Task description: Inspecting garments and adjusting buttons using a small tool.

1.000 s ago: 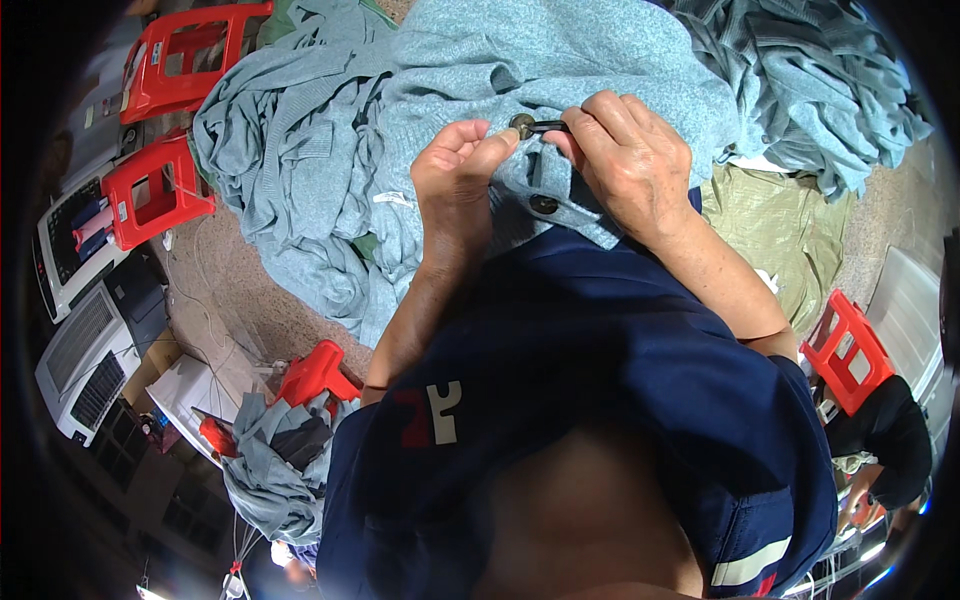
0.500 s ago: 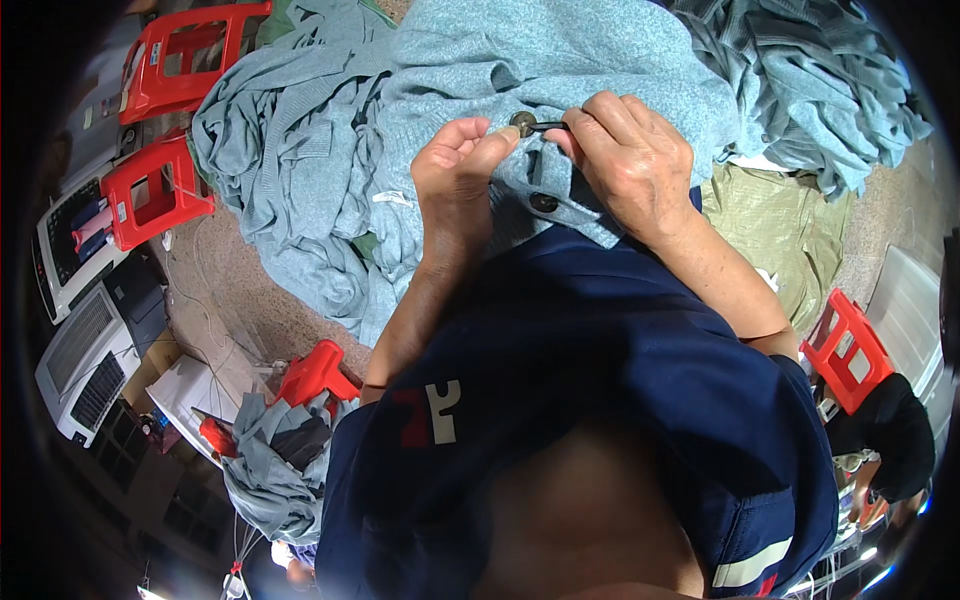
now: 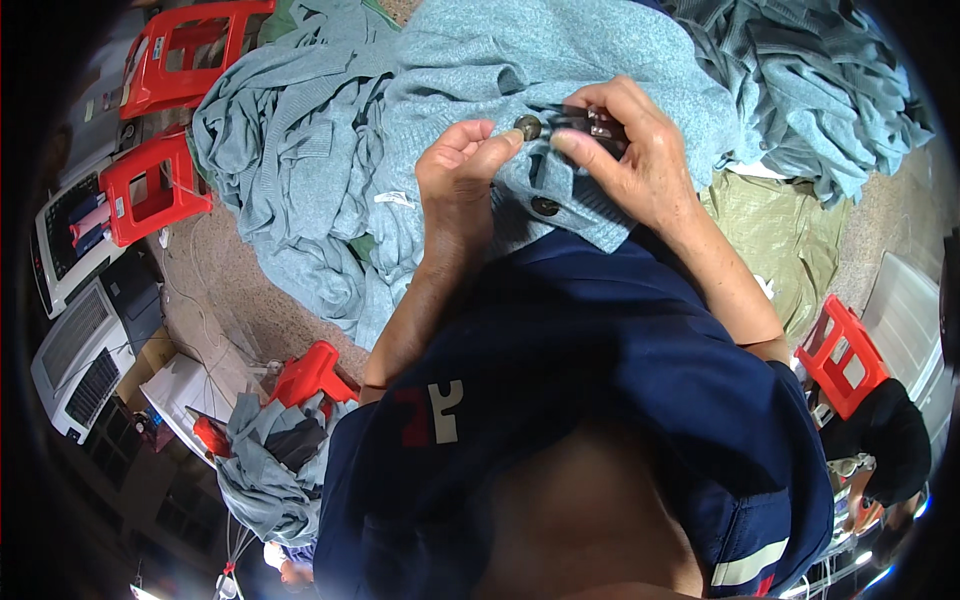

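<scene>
A light blue knitted cardigan [image 3: 570, 62] lies spread over my lap and ahead of me. My left hand [image 3: 456, 178] pinches a round dark button [image 3: 528, 127] and the knit by it between thumb and fingertips. A second dark button [image 3: 545, 205] sits lower on the same knitted band. In my right hand [image 3: 645, 160], just right of the pinched button, is a pair of dark thread snips [image 3: 592, 122]. Their blades are smeared by motion and point toward the button. Thumb and fingers lie around the snips' handles.
Heaps of blue-grey knitwear [image 3: 290, 150] lie at left, with darker ones [image 3: 800, 80] at far right. An olive woven sack [image 3: 775, 225] is below those. Red stools [image 3: 155, 185] stand at left, another [image 3: 845, 355] at right, near a person in black [image 3: 880, 440].
My right hand has shifted slightly up and its grip has loosened, with thumb and fingers farther apart around the snips. The left hand keeps its pinch at the button.
</scene>
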`<state>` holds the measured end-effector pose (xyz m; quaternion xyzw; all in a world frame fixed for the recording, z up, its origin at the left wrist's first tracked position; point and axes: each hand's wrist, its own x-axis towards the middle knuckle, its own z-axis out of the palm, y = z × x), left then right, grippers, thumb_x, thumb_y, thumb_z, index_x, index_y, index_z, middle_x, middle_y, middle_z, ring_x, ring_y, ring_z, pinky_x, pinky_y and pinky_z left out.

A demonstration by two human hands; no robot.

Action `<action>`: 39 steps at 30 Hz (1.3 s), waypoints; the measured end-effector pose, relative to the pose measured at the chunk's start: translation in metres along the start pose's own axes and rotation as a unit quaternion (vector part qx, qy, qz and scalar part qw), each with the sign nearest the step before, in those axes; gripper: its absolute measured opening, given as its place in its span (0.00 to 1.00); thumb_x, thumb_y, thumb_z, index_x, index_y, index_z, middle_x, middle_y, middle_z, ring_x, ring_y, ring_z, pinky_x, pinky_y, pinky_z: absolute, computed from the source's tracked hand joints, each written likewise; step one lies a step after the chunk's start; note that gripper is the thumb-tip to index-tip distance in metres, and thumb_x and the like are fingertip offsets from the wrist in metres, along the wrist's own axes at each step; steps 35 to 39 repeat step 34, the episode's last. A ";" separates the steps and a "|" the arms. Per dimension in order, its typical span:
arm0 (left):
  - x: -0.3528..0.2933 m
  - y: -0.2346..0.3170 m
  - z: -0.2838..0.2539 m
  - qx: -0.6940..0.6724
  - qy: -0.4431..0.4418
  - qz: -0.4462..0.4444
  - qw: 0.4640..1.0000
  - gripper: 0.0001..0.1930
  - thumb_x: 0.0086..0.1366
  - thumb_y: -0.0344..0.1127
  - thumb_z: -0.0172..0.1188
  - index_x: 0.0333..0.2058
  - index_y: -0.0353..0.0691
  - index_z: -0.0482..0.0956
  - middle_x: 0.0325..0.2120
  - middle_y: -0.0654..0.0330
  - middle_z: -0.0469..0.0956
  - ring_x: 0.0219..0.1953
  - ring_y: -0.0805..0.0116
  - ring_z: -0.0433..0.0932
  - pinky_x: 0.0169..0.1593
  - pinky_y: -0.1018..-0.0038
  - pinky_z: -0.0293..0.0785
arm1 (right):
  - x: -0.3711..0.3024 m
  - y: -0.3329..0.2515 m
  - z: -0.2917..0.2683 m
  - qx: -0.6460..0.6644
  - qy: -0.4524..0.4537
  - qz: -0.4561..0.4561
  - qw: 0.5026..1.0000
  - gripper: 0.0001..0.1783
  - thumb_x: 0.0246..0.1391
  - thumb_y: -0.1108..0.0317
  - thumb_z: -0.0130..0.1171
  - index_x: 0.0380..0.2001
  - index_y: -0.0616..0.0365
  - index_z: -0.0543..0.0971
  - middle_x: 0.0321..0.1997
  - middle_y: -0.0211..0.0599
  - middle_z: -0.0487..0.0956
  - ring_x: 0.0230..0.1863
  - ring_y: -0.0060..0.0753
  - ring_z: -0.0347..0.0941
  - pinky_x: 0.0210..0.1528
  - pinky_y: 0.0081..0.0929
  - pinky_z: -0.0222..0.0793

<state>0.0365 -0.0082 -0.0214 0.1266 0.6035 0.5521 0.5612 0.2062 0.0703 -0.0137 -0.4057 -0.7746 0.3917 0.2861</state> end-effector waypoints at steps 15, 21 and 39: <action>-0.005 -0.001 -0.055 0.092 0.155 0.224 0.958 0.09 0.63 0.29 0.57 0.40 0.32 0.73 0.29 0.61 0.75 0.26 0.79 0.71 0.31 0.83 0.68 | 0.001 -0.002 0.005 0.057 -0.291 0.000 0.955 0.22 0.37 0.76 0.66 0.41 0.55 0.77 0.21 0.33 0.71 0.21 0.28 0.67 0.26 0.25 0.61; 0.021 -0.015 -0.099 0.255 0.078 0.193 0.944 0.25 0.56 0.32 0.64 0.52 0.33 0.71 0.47 0.51 0.76 0.51 0.59 0.73 0.57 0.69 0.66 | 0.008 0.003 -0.014 0.160 -0.219 0.049 0.961 0.17 0.42 0.79 0.57 0.40 0.57 0.76 0.25 0.23 0.70 0.27 0.14 0.63 0.31 0.16 0.60; 0.090 -0.013 -0.144 0.043 0.199 0.189 0.961 0.16 0.66 0.36 0.57 0.50 0.37 0.73 0.35 0.62 0.78 0.31 0.76 0.74 0.34 0.81 0.70 | 0.243 -0.007 -0.153 -0.132 0.076 -0.246 0.957 0.12 0.47 0.64 0.62 0.34 0.60 0.79 0.30 0.40 0.81 0.30 0.32 0.77 0.33 0.33 0.74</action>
